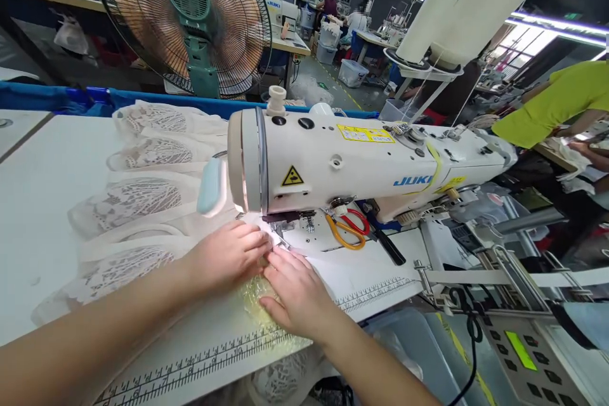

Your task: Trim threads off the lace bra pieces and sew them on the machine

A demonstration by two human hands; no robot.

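Observation:
At the needle area of a white sewing machine [333, 158], my left hand [233, 250] is closed on the edge of a pale lace fabric piece [259, 301], fingers bent and pressed together. My right hand [299, 292] holds the same piece from the other side. Its fingers point at the presser foot [283, 238], and its thumb rests lower on the yellowish lace. The fingertips of both hands nearly meet, hiding the fabric edge between them. Several white lace pieces [143, 196] lie in a row left of the machine.
Orange-and-red-handled scissors [345, 231] and a black-handled tool [390, 247] lie under the machine arm. A printed ruler [214, 355] runs along the table's front edge. A large fan [185, 13] stands behind. At right are a control panel [523, 355] and a person in a yellow top [552, 104].

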